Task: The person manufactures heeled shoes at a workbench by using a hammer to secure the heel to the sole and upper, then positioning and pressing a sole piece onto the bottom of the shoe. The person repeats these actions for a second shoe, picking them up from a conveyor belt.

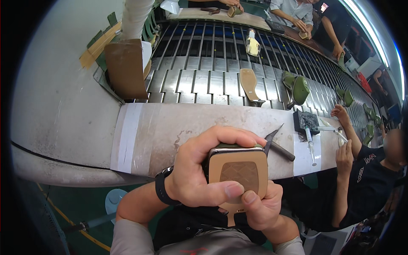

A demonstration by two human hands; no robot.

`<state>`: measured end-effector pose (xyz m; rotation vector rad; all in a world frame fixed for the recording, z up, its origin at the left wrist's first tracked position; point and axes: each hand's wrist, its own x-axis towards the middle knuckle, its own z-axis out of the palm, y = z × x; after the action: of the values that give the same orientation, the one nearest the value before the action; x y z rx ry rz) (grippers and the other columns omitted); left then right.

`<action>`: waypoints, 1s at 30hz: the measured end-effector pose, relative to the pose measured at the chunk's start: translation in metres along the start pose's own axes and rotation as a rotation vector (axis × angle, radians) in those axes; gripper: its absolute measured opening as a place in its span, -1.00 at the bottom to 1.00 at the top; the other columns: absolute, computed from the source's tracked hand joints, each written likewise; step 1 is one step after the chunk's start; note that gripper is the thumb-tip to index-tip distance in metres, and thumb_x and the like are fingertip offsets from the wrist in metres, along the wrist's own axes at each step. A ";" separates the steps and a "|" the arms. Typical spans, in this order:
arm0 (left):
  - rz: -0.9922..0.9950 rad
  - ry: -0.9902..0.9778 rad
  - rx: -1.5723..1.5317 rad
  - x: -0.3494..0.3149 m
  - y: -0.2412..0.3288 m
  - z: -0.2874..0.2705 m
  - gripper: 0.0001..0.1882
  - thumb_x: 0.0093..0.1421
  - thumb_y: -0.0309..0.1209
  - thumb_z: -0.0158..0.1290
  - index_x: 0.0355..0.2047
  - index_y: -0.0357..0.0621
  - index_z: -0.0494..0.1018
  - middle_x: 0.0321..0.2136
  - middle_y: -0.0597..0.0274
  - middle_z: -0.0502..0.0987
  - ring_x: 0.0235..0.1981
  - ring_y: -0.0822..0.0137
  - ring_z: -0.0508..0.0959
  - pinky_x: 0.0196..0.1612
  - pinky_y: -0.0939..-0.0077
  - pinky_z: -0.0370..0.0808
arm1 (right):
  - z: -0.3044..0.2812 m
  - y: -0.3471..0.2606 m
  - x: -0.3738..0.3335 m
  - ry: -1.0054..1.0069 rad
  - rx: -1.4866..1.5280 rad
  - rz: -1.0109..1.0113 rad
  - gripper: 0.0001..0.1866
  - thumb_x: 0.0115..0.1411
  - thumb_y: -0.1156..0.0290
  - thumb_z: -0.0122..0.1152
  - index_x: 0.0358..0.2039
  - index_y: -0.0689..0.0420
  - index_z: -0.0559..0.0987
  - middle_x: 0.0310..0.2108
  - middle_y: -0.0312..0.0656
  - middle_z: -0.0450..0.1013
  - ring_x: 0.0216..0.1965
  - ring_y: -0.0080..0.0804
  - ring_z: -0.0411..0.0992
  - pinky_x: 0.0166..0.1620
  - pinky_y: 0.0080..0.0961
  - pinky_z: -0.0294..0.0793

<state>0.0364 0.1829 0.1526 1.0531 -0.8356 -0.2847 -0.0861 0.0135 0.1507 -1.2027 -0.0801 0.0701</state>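
Metal conveyor slats [178, 83] span twelve o'clock in the head view, beyond a pale worktable [163, 127]. Just off centre, toward five o'clock, a tan-soled shoe [242, 165] faces its sole to the wearer. The left hand [191, 176] clasps it, thumb pressed on the sole; the right hand [264, 208] grips its lower edge. Just beside, at two o'clock, lies a hammer [282, 151].

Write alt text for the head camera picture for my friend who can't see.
The left hand and right hand hold a shoe, its tan underside facing the camera, by a pale table. A hammer lies on the table. Beyond, green shoes rest on a metal conveyor; another person is at right.
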 end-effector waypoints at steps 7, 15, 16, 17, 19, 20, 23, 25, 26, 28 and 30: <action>-0.148 0.093 -0.021 -0.004 0.018 0.010 -0.49 0.30 -0.26 0.22 0.11 -0.37 0.40 0.14 -0.36 0.53 0.15 -0.03 0.62 0.21 0.06 0.59 | 0.000 0.003 -0.003 0.007 -0.009 0.032 -0.66 0.49 0.35 0.16 -0.13 0.44 0.69 -0.34 -0.01 0.71 -0.34 -0.39 0.69 -0.28 -0.48 0.70; -0.163 0.055 0.051 -0.003 0.024 0.009 -0.55 0.32 -0.37 0.15 0.13 -0.40 0.43 0.17 -0.40 0.53 0.17 0.03 0.62 0.23 0.15 0.57 | 0.001 0.009 -0.004 0.028 0.030 0.030 -0.63 0.50 0.31 0.15 -0.16 0.43 0.69 -0.36 -0.01 0.70 -0.36 -0.38 0.68 -0.33 -0.49 0.68; -0.156 0.040 0.029 -0.002 0.022 0.008 -0.53 0.31 -0.38 0.16 0.15 -0.41 0.43 0.18 -0.41 0.52 0.18 0.03 0.61 0.23 0.15 0.57 | 0.001 0.009 -0.004 0.043 0.055 0.036 -0.62 0.50 0.29 0.15 -0.16 0.43 0.69 -0.36 -0.01 0.69 -0.36 -0.38 0.67 -0.33 -0.49 0.67; -0.167 0.049 0.041 -0.002 0.021 0.008 -0.53 0.31 -0.38 0.16 0.15 -0.41 0.43 0.18 -0.41 0.52 0.18 0.03 0.61 0.23 0.15 0.57 | 0.001 0.010 -0.004 0.048 0.052 0.033 -0.62 0.50 0.29 0.15 -0.16 0.43 0.69 -0.36 -0.01 0.69 -0.36 -0.38 0.67 -0.33 -0.49 0.67; -0.139 0.023 0.003 0.000 0.019 0.007 -0.49 0.29 -0.38 0.18 0.18 -0.42 0.41 0.18 -0.42 0.52 0.19 0.02 0.60 0.25 0.14 0.56 | 0.001 0.010 -0.003 0.046 0.083 0.024 -0.60 0.51 0.27 0.14 -0.14 0.44 0.68 -0.36 0.01 0.69 -0.36 -0.37 0.67 -0.34 -0.47 0.68; -0.138 0.023 0.009 0.000 0.019 0.006 -0.49 0.29 -0.38 0.18 0.18 -0.42 0.41 0.18 -0.42 0.52 0.19 0.02 0.60 0.25 0.14 0.56 | 0.001 0.010 -0.003 0.045 0.082 0.023 -0.60 0.51 0.27 0.14 -0.14 0.44 0.68 -0.36 0.01 0.69 -0.36 -0.37 0.67 -0.34 -0.47 0.68; -0.144 -0.001 0.019 0.001 0.020 0.004 -0.46 0.30 -0.33 0.19 0.19 -0.44 0.40 0.20 -0.43 0.50 0.21 0.02 0.59 0.26 0.15 0.55 | 0.001 0.010 -0.002 0.068 0.053 0.034 -0.60 0.51 0.26 0.15 -0.12 0.44 0.68 -0.35 0.00 0.69 -0.36 -0.37 0.67 -0.33 -0.46 0.69; -0.202 0.002 -0.040 0.001 0.021 0.003 -0.40 0.35 -0.18 0.13 0.20 -0.45 0.39 0.23 -0.46 0.47 0.24 -0.03 0.57 0.28 0.12 0.53 | 0.001 0.012 -0.001 0.081 0.052 0.025 -0.59 0.51 0.26 0.16 -0.13 0.44 0.68 -0.35 0.00 0.70 -0.36 -0.37 0.68 -0.32 -0.47 0.69; -0.216 0.010 -0.041 0.000 0.021 0.002 -0.40 0.35 -0.18 0.13 0.20 -0.45 0.39 0.23 -0.46 0.47 0.24 -0.03 0.57 0.28 0.12 0.53 | 0.001 0.012 -0.001 0.084 0.053 0.027 -0.59 0.51 0.26 0.16 -0.13 0.44 0.68 -0.35 0.00 0.70 -0.36 -0.37 0.68 -0.32 -0.47 0.69; -0.227 0.008 -0.155 0.000 0.021 0.002 -0.35 0.46 -0.04 -0.01 0.22 -0.47 0.38 0.26 -0.50 0.43 0.26 -0.09 0.55 0.30 0.10 0.50 | 0.001 0.013 -0.001 0.082 0.065 0.034 -0.60 0.51 0.26 0.17 -0.15 0.44 0.69 -0.34 0.01 0.70 -0.36 -0.37 0.68 -0.32 -0.48 0.69; -0.242 0.004 -0.163 0.000 0.021 0.000 -0.34 0.50 -0.01 -0.07 0.23 -0.47 0.39 0.27 -0.50 0.42 0.26 -0.11 0.54 0.31 0.08 0.49 | 0.001 0.010 -0.001 0.082 0.048 0.043 -0.59 0.51 0.25 0.17 -0.16 0.44 0.69 -0.35 0.01 0.70 -0.36 -0.37 0.68 -0.32 -0.48 0.69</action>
<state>0.0324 0.1932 0.1708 1.0008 -0.6688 -0.5461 -0.0869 0.0182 0.1413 -1.1578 0.0185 0.0599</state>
